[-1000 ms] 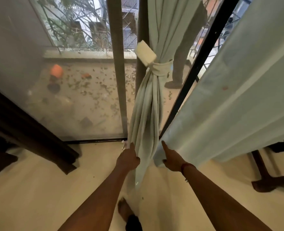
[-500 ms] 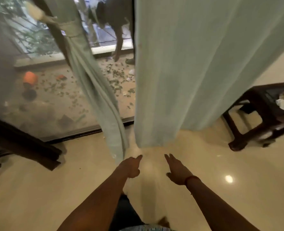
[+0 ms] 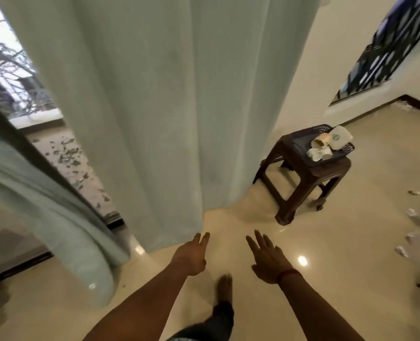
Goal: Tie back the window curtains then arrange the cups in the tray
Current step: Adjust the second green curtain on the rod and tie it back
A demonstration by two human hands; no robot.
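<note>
A wide pale green curtain [image 3: 159, 94] hangs loose in front of me and fills the upper middle of the view. A second, gathered curtain [image 3: 44, 217] sweeps down at the left. My left hand [image 3: 191, 254] reaches forward just below the loose curtain's hem, fingers straight, holding nothing. My right hand [image 3: 265, 257] is stretched out beside it with spread fingers, also empty. At the right a dark tray [image 3: 300, 139] on a dark stool [image 3: 302, 175] holds tipped-over cups [image 3: 321, 147] and a white mug [image 3: 340, 139].
Glass door [image 3: 12, 77] at the left, with a leaf-strewn balcony floor [image 3: 68, 153] outside. Scraps of paper [image 3: 410, 212] lie on the glossy floor at the right. My foot [image 3: 225, 289] is below my hands. A barred window [image 3: 391, 45] is at the upper right.
My view has swung right, from the tied curtain to the loose curtain and the stool with cups. My left hand has let go of the gathered curtain and both hands are now open.
</note>
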